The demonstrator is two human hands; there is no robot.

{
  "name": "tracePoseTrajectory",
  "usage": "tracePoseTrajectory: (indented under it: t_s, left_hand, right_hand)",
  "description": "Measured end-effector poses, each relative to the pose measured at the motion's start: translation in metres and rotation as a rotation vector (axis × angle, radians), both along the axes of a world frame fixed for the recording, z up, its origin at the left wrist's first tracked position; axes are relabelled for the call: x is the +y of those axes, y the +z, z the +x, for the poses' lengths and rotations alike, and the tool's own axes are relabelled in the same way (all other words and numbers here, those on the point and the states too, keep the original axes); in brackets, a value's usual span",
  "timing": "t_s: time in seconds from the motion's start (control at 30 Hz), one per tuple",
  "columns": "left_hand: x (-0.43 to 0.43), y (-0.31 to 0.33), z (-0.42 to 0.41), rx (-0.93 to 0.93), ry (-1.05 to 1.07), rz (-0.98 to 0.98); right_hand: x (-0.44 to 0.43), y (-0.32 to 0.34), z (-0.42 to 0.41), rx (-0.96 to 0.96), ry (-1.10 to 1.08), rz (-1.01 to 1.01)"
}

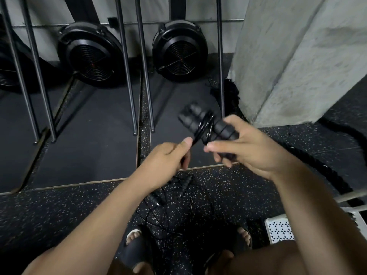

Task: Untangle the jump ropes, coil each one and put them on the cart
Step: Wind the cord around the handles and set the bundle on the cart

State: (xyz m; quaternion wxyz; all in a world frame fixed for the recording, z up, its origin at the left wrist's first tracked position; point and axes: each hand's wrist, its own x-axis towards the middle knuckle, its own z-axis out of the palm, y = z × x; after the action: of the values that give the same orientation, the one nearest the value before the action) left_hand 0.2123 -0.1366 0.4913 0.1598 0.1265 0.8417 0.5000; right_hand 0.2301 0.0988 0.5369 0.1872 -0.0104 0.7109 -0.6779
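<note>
Jump ropes (174, 203): most lie in a loose tangle on the floor (59, 211) between the person's sandalled feet. At least two handles (183, 186) show in it. Cords cross each other and the count is unclear, black on dark speckled rubber. White perforated panel (280, 231) at the right edge is probably the cart; it's cut off by the forearm and the frame, so I can't tell if anything is stowed on it. Above the pile, one rope is being wrapped: held rope (204, 124) has both handles side by side with several cord turns round the middle. Right hand (244, 147) grips the handles' near ends, fingers curled round them. Left hand (168, 157) pinches the cord (195, 138) between thumb and curled fingers, and the tail drops behind the hand, hidden. Judgement: the first rope is nearly coiled, with the tail to finish and placing to do; the rest is neither untangled nor coiled. The bundle is slightly blurred, so the turn count is unreadable. Beyond are floor mats (89, 135), a thick battle rope (327, 169) by the concrete pillar (297, 56), and fan wheels (91, 54) at the wall.
</note>
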Motion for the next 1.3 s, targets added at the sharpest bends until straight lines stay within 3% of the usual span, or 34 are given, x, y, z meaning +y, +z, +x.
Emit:
tracePoseTrajectory:
  t_s: [0.1, 0.23, 0.33, 0.4, 0.5, 0.57, 0.63, 0.73, 0.8, 0.87, 1.0, 1.1, 1.2, 1.23, 1.3]
  left_hand:
    - [-0.004, 0.005, -0.002, 0.139, -0.034, -0.173]
    - [-0.009, 0.002, -0.009, 0.173, -0.028, -0.101]
    - [-0.007, 0.002, -0.008, 0.123, -0.093, 0.012]
    - [-0.007, -0.006, -0.012, 0.015, -0.069, 0.137]
    - [-0.007, -0.024, -0.014, -0.119, 0.056, 0.158]
    - [-0.005, -0.027, -0.009, -0.099, 0.044, 0.086]
    - [0.003, -0.015, 0.001, -0.064, -0.001, 0.066]
    - [0.004, -0.005, 0.005, 0.122, -0.11, -0.131]
    - [0.002, -0.009, 0.003, 0.199, -0.171, -0.191]
    - [-0.001, -0.009, -0.002, 0.223, -0.175, -0.138]
    - [-0.011, -0.005, -0.013, 0.096, -0.176, 0.114]
    - [-0.016, 0.001, -0.016, 0.033, -0.175, 0.26]
    - [-0.014, 0.002, -0.01, -0.17, 0.058, 0.403]
    - [-0.011, 0.001, -0.007, -0.154, 0.089, 0.326]
    - [-0.006, -0.005, -0.001, -0.017, -0.054, 0.147]
  right_hand:
    - [-0.003, -0.021, 0.0, -0.05, 0.053, 0.348]
    - [-0.014, -0.024, 0.01, -0.186, 0.427, 0.458]
    - [-0.016, -0.006, 0.016, -0.219, 0.708, 0.32]
    - [-0.011, 0.006, 0.018, -0.185, 0.762, 0.139]
    - [0.001, 0.013, 0.017, -0.058, 0.621, -0.237]
    - [0.004, 0.014, 0.011, -0.001, 0.371, -0.352]
    - [0.005, 0.01, 0.002, 0.05, 0.09, -0.215]
    - [0.005, -0.016, -0.007, 0.076, -0.135, 0.222]
    - [0.006, -0.035, -0.008, 0.07, -0.074, 0.529]
    - [0.003, -0.041, -0.005, -0.007, 0.129, 0.633]
    - [-0.009, -0.018, 0.011, -0.217, 0.585, 0.486]
    - [-0.004, 0.0, 0.017, -0.173, 0.731, 0.195]
    - [0.001, 0.011, 0.016, 0.004, 0.567, -0.172]
    - [0.001, 0.013, 0.014, 0.037, 0.45, -0.253]
    - [0.003, 0.013, 0.007, 0.085, 0.167, -0.272]
